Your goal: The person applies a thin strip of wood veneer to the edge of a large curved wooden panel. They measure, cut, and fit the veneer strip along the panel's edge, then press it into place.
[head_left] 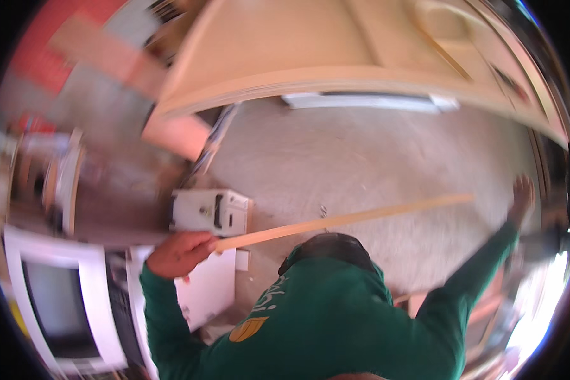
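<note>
Right hand (522,194) open, we're holding the wooden strip (347,220) in our left hand (180,253), ideally clear of the worktop's near edge (272,82).

Glare whites out the lower right edge, the floor (285,152) darkens at mid-left, blur smears the upper left and the right hand (522,197), and fisheye distortion bows the desk (278,47) inside a black rim.
</note>
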`<act>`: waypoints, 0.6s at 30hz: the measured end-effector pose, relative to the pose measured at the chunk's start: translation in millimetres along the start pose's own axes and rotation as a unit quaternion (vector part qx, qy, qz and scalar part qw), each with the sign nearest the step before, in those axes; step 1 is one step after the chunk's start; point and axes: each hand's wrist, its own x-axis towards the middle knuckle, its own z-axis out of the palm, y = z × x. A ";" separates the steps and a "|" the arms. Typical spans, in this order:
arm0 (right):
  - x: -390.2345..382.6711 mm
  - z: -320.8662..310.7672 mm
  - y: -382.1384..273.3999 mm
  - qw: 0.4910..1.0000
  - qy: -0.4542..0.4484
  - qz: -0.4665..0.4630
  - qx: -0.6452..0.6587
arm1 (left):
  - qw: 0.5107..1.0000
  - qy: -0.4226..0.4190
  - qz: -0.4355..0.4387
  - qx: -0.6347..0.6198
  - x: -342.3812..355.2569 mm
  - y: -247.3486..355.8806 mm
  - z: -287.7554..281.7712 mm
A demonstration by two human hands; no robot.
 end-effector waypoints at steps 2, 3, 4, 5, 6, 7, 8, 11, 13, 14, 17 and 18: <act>-129.4 158.7 -50.8 0.957 -0.186 -0.056 -0.214 | 0.969 0.072 0.120 0.204 -10.6 65.6 6.8; -171.8 204.3 -50.3 0.914 -0.347 -0.093 -0.188 | 0.939 0.120 0.174 0.271 -4.4 83.1 11.3; -218.6 249.7 -30.8 0.875 -0.454 -0.056 -0.156 | 0.923 0.135 0.209 0.295 7.3 98.7 16.9; -271.2 293.6 -37.0 0.804 -0.574 -0.064 -0.139 | 0.905 0.149 0.241 0.318 17.4 109.6 22.3; -323.4 337.0 -47.4 0.712 -0.689 -0.065 -0.116 | 0.891 0.156 0.245 0.348 28.9 122.4 26.1; -375.8 381.8 -57.6 0.612 -0.784 -0.053 -0.088 | 0.877 0.159 0.248 0.380 36.1 135.5 27.6; -413.7 408.8 -69.5 0.550 -0.833 -0.004 -0.054 | 0.862 0.164 0.246 0.412 34.4 141.1 22.4; -459.5 443.3 -65.7 0.513 -0.847 0.124 -0.067 | 0.818 0.212 0.306 0.439 24.1 128.7 -31.8; -448.8 458.7 -70.1 0.556 -0.817 0.109 -0.110 | 0.713 0.385 0.401 0.428 30.9 88.3 -84.7; -437.9 460.9 -72.0 0.599 -0.787 0.051 -0.140 | 0.671 0.362 0.435 0.479 25.4 78.6 -134.4; -398.3 465.5 -102.6 0.671 -0.688 -0.041 -0.272 | 0.756 0.375 0.259 0.469 -39.7 77.5 -258.2; -391.8 467.1 -111.8 0.718 -0.626 -0.088 -0.290 | 0.774 0.400 0.284 0.400 -26.0 65.1 -289.2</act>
